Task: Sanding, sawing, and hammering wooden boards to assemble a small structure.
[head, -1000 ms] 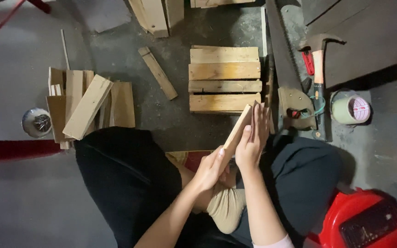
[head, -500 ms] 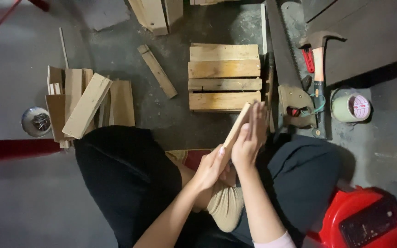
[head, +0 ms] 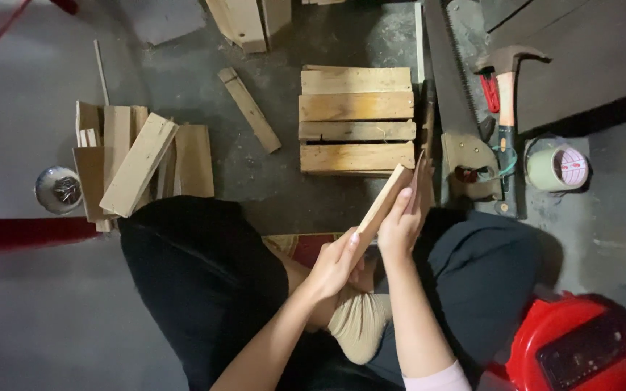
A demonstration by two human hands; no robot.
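Both hands, left (head: pixel 333 264) and right (head: pixel 402 221), grasp the tilted wooden slat (head: pixel 380 210) between them.

The person wears loose black trousers, the cloth matte and bunched in soft folds over both knees. One foot is covered by a beige sock, ribbed and slightly creased. At the right arm a pale pink sleeve edge shows just above the elbow at the bottom of the view; the left arm is bare as far as it can be seen. The left hand (head: pixel 333 266) and right hand (head: pixel 400 221) are bare, with no gloves, rings or watch visible.
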